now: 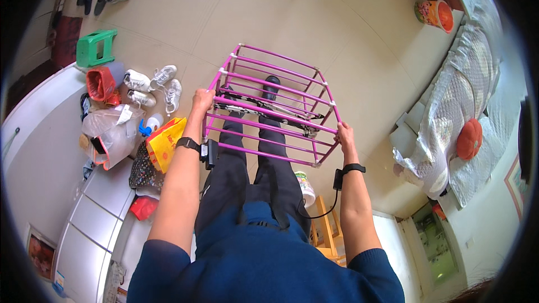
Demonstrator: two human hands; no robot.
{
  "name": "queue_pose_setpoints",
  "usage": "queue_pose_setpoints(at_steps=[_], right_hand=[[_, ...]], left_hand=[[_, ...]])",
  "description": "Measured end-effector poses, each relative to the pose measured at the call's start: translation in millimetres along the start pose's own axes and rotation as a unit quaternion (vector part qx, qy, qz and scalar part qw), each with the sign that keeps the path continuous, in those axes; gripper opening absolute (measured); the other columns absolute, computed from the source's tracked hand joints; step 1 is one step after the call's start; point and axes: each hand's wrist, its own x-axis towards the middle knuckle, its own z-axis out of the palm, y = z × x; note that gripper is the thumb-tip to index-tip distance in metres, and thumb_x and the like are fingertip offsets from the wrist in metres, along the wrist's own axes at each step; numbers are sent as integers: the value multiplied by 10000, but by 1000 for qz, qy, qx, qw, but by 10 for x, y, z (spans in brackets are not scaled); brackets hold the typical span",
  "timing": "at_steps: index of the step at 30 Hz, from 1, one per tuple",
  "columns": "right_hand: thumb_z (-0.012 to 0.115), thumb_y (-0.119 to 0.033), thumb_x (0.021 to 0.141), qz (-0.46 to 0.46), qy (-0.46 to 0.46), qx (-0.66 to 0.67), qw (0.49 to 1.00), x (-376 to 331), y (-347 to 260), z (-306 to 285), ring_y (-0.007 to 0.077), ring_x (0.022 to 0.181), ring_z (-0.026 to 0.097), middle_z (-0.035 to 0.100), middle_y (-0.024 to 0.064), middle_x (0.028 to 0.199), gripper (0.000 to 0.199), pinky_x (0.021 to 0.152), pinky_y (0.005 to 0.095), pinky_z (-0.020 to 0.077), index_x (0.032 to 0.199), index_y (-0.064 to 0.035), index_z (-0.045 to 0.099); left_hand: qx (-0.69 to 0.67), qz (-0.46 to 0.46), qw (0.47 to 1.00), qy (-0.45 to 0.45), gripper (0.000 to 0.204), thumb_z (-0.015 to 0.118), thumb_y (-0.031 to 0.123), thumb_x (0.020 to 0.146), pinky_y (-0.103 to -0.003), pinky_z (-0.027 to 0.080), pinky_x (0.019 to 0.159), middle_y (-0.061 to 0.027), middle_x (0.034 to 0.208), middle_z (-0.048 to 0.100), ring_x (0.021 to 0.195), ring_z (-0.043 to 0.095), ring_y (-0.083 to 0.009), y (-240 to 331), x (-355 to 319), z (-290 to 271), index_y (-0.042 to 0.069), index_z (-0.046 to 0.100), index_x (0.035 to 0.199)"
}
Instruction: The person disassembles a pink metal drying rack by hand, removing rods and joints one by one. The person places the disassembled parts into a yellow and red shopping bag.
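Pink tube rack (272,106) held level, rails running left-right, far end pointing away from the body. Left hand (202,101) and right hand (345,134) each closed around its near corners.

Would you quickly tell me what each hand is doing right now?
Left hand: closed on the pink rack, at its left side.
Right hand: closed on the rack's right side.

- Bare tiled floor (292,17) beyond the pink rack (272,106) lies open.
- White sneakers (154,84), bags and a green stool (96,47) crowd the left.
- A quilted sofa (466,101) blocks the right.
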Motion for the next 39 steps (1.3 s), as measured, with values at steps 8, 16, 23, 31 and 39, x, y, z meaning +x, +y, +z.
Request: queue_pose_setpoints(at_steps=[8,16,23,31,39], right_hand=[[491,-185,930,2,33,-60,998,-425,172,27,123,448,457,468,-1,601,309,425,316,451,1168,-11,580],[479,-178,925,9,16,-46,999,-608,132,-82,140,440,451,448,9,589,314,409,322,433,1154,19,565],[476,-171,931,8,4,-52,999,-781,203,-70,140,402,420,432,6,568,294,391,317,407,1130,26,564],[456,-160,930,42,-7,-2,999,-1022,169,-119,135,401,425,430,8,552,220,370,308,377,1030,4,561],[478,-186,934,37,-25,46,998,-1317,167,-157,129,386,405,421,3,539,193,366,291,356,914,-4,539]], left_hand=[[84,-13,996,7,330,603,272,732,-402,498,553,-155,562,585,526,622,-274,-49,-234,-206,-55,618,683],[77,-37,996,-3,291,571,227,754,-398,458,444,-147,553,583,463,595,-260,321,-406,-312,-49,616,671],[90,-4,996,-7,271,565,207,743,-405,440,418,-146,536,560,438,572,-258,434,-538,-420,-49,613,670],[118,12,993,15,352,577,264,731,-408,498,511,-202,597,612,516,629,-297,501,-698,-604,-82,639,731],[138,66,987,-45,382,557,311,770,-378,465,496,-154,583,593,524,610,-246,681,-925,-750,-56,609,675]])
